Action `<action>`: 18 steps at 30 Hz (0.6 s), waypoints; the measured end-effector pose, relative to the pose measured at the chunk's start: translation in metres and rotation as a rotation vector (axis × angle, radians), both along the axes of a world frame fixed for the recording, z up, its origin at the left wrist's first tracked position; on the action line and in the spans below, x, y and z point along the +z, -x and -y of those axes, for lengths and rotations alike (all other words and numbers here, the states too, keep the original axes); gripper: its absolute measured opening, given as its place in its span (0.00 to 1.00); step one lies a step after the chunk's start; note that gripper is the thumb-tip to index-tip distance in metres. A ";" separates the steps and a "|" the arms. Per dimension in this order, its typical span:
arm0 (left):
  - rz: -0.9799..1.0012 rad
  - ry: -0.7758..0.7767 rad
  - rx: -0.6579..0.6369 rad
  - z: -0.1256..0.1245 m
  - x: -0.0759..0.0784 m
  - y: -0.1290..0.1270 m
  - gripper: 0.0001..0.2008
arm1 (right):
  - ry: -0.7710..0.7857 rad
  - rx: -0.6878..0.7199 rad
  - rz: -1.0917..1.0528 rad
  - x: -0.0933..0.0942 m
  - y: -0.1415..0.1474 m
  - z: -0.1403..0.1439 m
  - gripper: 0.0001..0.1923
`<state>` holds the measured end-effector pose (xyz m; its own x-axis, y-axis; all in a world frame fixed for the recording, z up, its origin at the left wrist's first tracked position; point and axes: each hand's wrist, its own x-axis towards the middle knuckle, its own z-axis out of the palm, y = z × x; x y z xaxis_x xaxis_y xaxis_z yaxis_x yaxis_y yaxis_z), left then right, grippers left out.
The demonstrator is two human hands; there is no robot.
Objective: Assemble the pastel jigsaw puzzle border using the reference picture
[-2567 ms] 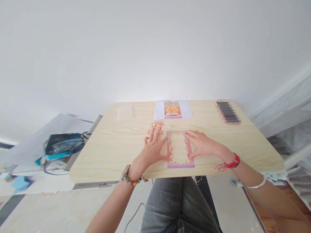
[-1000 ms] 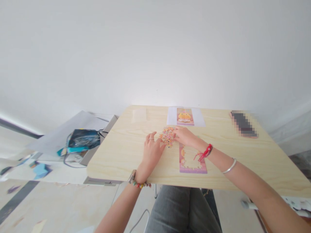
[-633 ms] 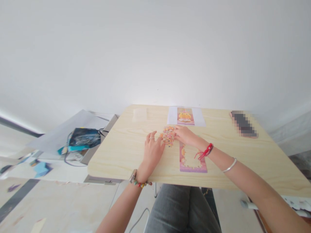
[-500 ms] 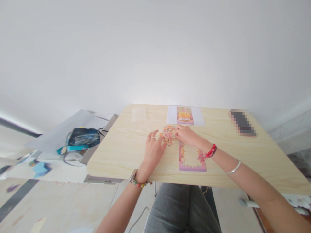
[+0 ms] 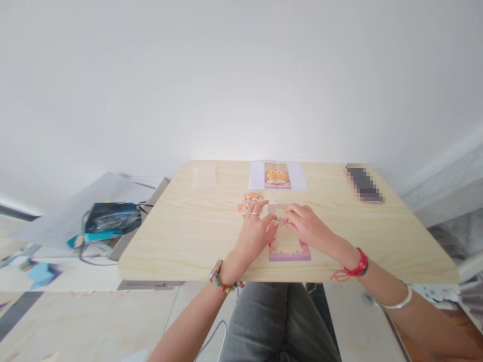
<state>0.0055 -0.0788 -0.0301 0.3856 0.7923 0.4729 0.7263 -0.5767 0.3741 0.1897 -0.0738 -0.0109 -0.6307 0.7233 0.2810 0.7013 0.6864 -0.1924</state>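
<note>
Grips [image 5: 281, 221] over puzzle frame's [image 5: 289, 251] top edge

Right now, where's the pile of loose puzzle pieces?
The loose puzzle pieces lie on the table, just beyond the left hand, left of the puzzle frame and nearer than the reference picture.

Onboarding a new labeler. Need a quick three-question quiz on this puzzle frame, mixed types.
1. True or false: the loose puzzle pieces lie on the far left of the puzzle frame.
2. Which hand wears a ring: A left hand, B right hand?
3. What lies at the table far right corner?

Key: 1 true. 2 A. 3 the phone.
</note>
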 end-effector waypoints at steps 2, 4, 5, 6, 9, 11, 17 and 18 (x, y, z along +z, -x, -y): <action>-0.006 -0.002 0.006 0.001 0.000 0.000 0.05 | 0.042 -0.008 -0.088 -0.003 -0.003 0.001 0.04; -0.008 0.003 0.010 0.001 0.001 0.001 0.05 | 0.082 -0.015 -0.171 -0.005 -0.006 0.001 0.08; -0.009 0.007 0.011 0.001 0.001 0.001 0.05 | 0.099 -0.016 -0.202 -0.006 -0.007 0.000 0.10; -0.010 0.009 0.010 0.000 0.001 0.001 0.05 | 0.113 -0.015 -0.224 -0.007 -0.007 0.000 0.10; -0.012 0.003 0.003 -0.001 0.000 0.001 0.05 | 0.130 -0.020 -0.249 -0.008 -0.008 -0.002 0.08; -0.016 -0.009 0.000 -0.003 -0.001 0.001 0.06 | 0.122 -0.033 -0.247 -0.008 -0.008 -0.004 0.08; -0.076 -0.010 0.009 -0.014 0.002 -0.002 0.06 | 0.110 -0.056 -0.231 -0.009 -0.008 -0.015 0.08; -0.088 -0.005 0.015 -0.016 0.004 -0.003 0.06 | 0.113 -0.060 -0.227 -0.010 -0.008 -0.018 0.07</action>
<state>0.0084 -0.0624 -0.0266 0.4137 0.7961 0.4416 0.7647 -0.5671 0.3059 0.1977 -0.0556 -0.0205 -0.5157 0.7927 0.3252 0.6706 0.6097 -0.4227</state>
